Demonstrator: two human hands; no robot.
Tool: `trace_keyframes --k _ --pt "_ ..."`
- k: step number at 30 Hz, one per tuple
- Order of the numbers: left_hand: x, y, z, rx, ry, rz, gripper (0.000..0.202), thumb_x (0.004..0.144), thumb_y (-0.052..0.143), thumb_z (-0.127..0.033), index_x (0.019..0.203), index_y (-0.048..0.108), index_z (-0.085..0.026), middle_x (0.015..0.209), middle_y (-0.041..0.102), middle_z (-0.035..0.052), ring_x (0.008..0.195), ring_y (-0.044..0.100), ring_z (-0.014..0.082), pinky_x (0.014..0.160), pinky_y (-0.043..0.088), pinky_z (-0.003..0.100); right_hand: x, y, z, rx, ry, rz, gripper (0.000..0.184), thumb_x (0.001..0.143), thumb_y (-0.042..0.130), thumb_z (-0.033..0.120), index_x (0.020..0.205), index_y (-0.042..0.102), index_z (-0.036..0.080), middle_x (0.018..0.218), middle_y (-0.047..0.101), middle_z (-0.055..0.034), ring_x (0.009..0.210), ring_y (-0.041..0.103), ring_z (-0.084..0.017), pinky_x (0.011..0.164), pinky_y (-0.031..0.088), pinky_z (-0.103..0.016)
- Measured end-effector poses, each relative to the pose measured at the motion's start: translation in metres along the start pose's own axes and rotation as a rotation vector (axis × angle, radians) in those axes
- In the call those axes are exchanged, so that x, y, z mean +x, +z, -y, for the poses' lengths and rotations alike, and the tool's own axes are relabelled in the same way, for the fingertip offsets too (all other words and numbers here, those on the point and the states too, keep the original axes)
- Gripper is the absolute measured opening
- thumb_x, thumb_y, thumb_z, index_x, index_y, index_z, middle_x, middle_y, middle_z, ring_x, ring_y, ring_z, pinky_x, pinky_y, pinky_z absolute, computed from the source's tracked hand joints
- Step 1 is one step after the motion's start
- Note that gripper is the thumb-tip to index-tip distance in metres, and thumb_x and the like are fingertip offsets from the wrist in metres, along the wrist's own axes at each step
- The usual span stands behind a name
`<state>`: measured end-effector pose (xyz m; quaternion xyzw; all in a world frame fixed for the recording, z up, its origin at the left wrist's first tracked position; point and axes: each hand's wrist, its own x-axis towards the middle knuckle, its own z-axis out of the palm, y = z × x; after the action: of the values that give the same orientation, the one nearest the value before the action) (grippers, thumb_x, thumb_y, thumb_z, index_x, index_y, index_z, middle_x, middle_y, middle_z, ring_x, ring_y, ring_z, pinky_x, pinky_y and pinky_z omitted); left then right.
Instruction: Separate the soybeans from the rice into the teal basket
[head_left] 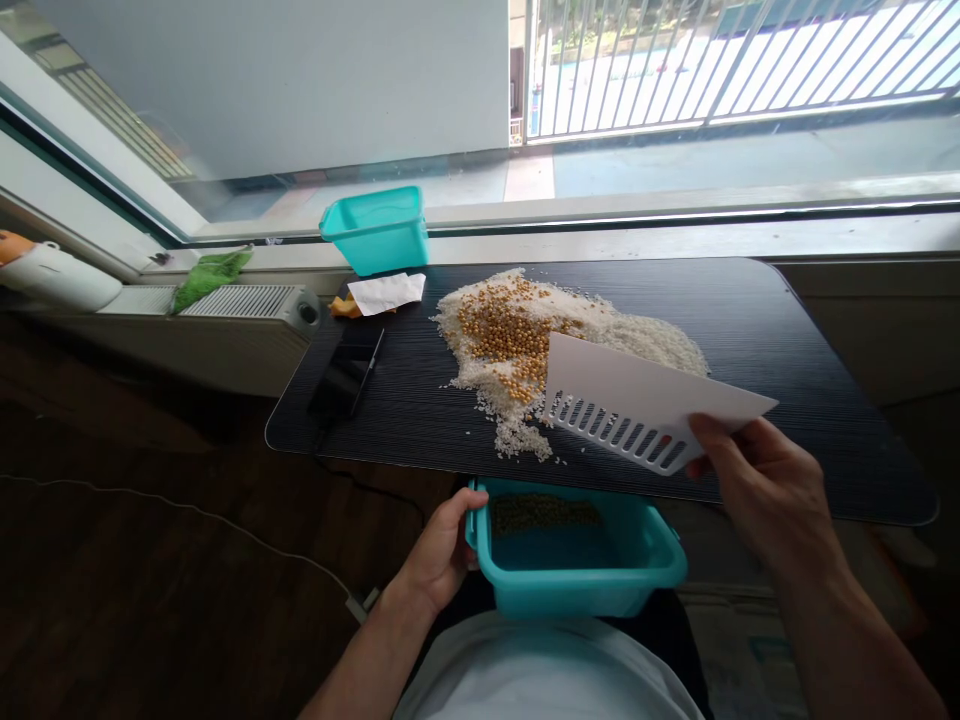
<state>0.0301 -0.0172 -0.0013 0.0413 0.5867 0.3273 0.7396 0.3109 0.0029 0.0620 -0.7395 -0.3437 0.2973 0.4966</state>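
Note:
My left hand [442,540] grips the left end of a teal plastic bin [585,580], thumb over the rim. The bin sits at my lap below the table's front edge, with small dark greenish grains [544,512] along its far side. In my right hand [772,480] is a white slotted plastic scraper [637,400], pinched at its right end. It is tilted above the table, its left end at a heap of white rice [652,338]. Yellow-brown round beans [499,325] lie over the left part of the heap. Some rice is scattered at the heap's near side.
On the dark table [795,340], a black phone [349,372] and a folded white paper [388,293] lie left. Another teal bin [379,230] stands at the back by the window. A green cloth [212,277] rests on the radiator [240,302]. A white cable [225,525] crosses the floor.

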Motion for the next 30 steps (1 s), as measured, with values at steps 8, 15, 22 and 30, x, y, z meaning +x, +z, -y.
trace_keyframes --k 8,15,22,30 --pt "-0.001 -0.001 0.001 0.004 0.006 0.011 0.028 0.059 0.077 -0.033 0.061 0.052 -0.02 0.043 0.046 -0.0072 0.034 0.035 0.0068 0.038 0.02 0.021 0.005 0.016 -0.006 0.048 0.041 0.102 0.03 0.07 0.076 0.048 0.079 0.069 0.02 0.061 0.066 0.0005 0.046 0.053 -0.014 0.045 0.044 -0.029" --pt "0.001 -0.002 0.001 -0.002 0.01 0.007 0.022 0.064 0.074 -0.031 0.064 0.055 -0.02 0.044 0.046 -0.007 0.034 0.035 0.0072 0.038 0.02 0.021 0.008 0.024 -0.003 0.106 0.03 0.117 0.025 0.069 0.078 0.045 0.077 0.07 0.022 0.064 0.067 0.001 0.048 0.054 -0.014 0.045 0.046 -0.027" --pt "0.002 -0.003 0.001 -0.001 0.006 0.013 0.02 0.065 0.075 -0.03 0.069 0.059 -0.019 0.046 0.049 -0.0061 0.036 0.038 0.0076 0.039 0.023 0.021 0.016 0.029 -0.006 0.132 0.025 0.214 0.026 0.07 0.077 0.046 0.079 0.071 0.022 0.065 0.068 -0.0003 0.05 0.055 -0.016 0.044 0.046 -0.029" --pt "-0.002 0.0 -0.001 0.009 0.015 -0.004 0.028 0.062 0.076 -0.031 0.061 0.05 -0.021 0.043 0.045 -0.0074 0.033 0.035 0.0071 0.038 0.019 0.021 0.013 0.009 -0.004 0.068 -0.022 0.165 0.027 0.069 0.079 0.047 0.078 0.072 0.023 0.064 0.069 0.0004 0.048 0.055 -0.015 0.045 0.046 -0.029"
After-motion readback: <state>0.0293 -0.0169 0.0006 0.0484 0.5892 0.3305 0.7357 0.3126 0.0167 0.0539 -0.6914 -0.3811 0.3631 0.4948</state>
